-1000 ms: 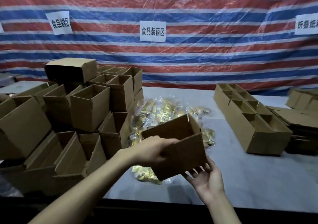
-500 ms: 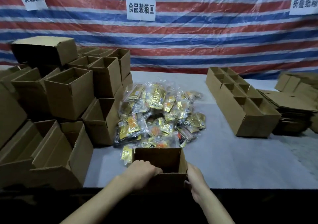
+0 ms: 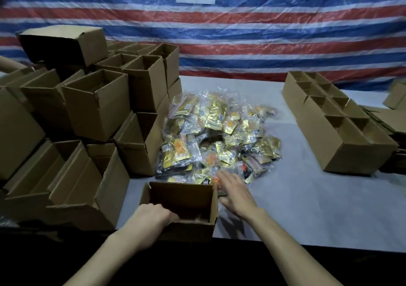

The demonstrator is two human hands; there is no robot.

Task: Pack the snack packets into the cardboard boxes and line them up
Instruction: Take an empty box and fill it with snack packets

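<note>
snack packets (image 3: pixel 219 136) at the tips of the right fingers (image 3: pixel 227 179)

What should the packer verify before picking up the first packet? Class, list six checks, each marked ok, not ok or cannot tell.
1. The open box stands upright on the table, mouth up: ok.
2. The left hand grips the box's near rim to steady it: ok.
3. The box has room, no packets visible inside: ok.
4. The packet pile lies just behind the box, within reach: ok.
5. The right hand holds a packet: not ok; its fingers are straight at the pile's near edge.
6. The row of boxes at right is filled: cannot tell.
</note>
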